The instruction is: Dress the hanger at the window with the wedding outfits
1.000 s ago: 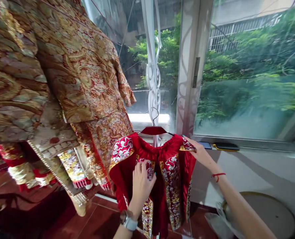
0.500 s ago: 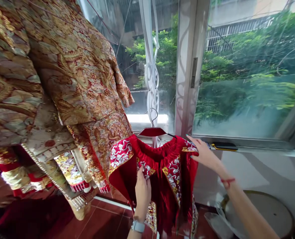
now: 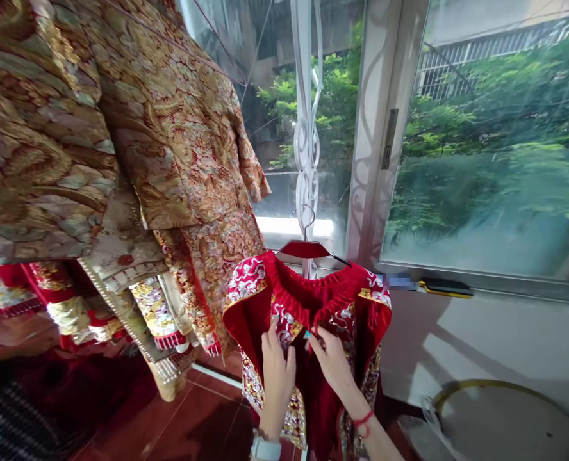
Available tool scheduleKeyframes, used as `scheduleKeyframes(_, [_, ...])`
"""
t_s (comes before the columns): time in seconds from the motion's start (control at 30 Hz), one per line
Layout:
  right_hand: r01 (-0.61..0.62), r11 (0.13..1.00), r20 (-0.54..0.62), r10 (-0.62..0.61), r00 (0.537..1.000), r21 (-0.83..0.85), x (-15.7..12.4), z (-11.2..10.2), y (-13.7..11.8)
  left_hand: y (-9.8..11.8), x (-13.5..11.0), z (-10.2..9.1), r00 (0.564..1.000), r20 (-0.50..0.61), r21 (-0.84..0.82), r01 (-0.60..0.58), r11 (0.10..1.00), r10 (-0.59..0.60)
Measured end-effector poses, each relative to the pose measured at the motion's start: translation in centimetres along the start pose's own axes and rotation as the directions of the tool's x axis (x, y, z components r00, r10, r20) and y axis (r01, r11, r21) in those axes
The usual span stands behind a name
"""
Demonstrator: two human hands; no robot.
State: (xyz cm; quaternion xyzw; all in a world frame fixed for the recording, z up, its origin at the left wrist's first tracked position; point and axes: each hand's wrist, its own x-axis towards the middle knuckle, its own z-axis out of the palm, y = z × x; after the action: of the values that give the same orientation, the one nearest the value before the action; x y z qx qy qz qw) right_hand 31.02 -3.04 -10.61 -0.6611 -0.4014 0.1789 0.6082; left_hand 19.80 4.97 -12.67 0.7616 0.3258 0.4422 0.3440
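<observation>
A red embroidered garment (image 3: 323,410) with a gathered upper edge and silver-and-gold panels hangs from a red-barred hanger (image 3: 305,249). My left hand (image 3: 279,368), with a watch at its wrist, grips the front panel left of centre; its thumb and index finger show, the others are partly hidden. Close beside it, my right hand (image 3: 333,362) has its fingers pinched at the garment's front, just under the middle of the gathered edge. A red cord circles the right wrist. What exactly lies between the right fingertips is too small to make out.
Gold-patterned garments (image 3: 183,147) hang close on the left, above red fringed pieces (image 3: 162,314). Behind the hanger stands a white scrolled metal post (image 3: 305,147), with windows (image 3: 486,192) beyond. A black-and-yellow brush (image 3: 445,287) lies on the sill; a round board (image 3: 510,416) leans at lower right.
My right hand has left the garment's right shoulder panel and come in to the middle front, beside my left hand. The left hand keeps its place on the panel. The view has shifted slightly left.
</observation>
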Motion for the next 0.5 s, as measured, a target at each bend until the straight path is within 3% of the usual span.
scheduleKeyframes(0.07, [0.025,0.998,0.112,-0.019,0.993,-0.054,-1.2,-1.3,-1.3,0.9,-1.5,-0.1,0.999,-0.032,-0.038,0.02,0.999,-0.021])
scheduleKeyframes(0.13, [0.042,0.985,0.184,-0.011,0.983,-0.166,-2.6,-2.1,-2.2,2.0,-2.7,0.3,0.994,0.037,-0.188,0.107,0.976,-0.102])
scheduleKeyframes(0.2, [0.044,0.954,0.219,0.024,0.975,-0.297,-3.8,-2.4,-2.8,3.3,-2.9,1.0,0.958,0.221,-0.349,0.254,0.902,-0.184])
scheduleKeyframes(0.3, [0.032,0.92,0.294,0.091,0.951,-0.391,-5.0,-3.1,-3.5,5.4,-1.3,1.3,0.857,0.491,-0.494,0.422,0.76,-0.157])
scheduleKeyframes(0.33, [0.012,0.926,0.322,0.119,0.939,-0.377,-5.2,-3.7,-3.8,6.0,-0.6,1.2,0.847,0.512,-0.522,0.438,0.732,-0.142])
scheduleKeyframes(0.4, [-0.059,0.956,0.332,0.158,0.93,-0.289,-5.1,-5.0,-4.1,6.7,-0.1,0.8,0.88,0.446,-0.543,0.412,0.732,-0.164])
scheduleKeyframes(0.43, [-0.101,0.97,0.312,0.168,0.935,-0.22,-4.7,-5.5,-4.2,6.8,-0.3,0.8,0.897,0.398,-0.528,0.397,0.751,-0.193])
scheduleKeyframes(0.5, [-0.211,0.977,0.288,0.213,0.934,-0.037,-3.3,-6.1,-4.2,6.4,-1.8,1.1,0.882,0.398,-0.479,0.435,0.763,-0.253])
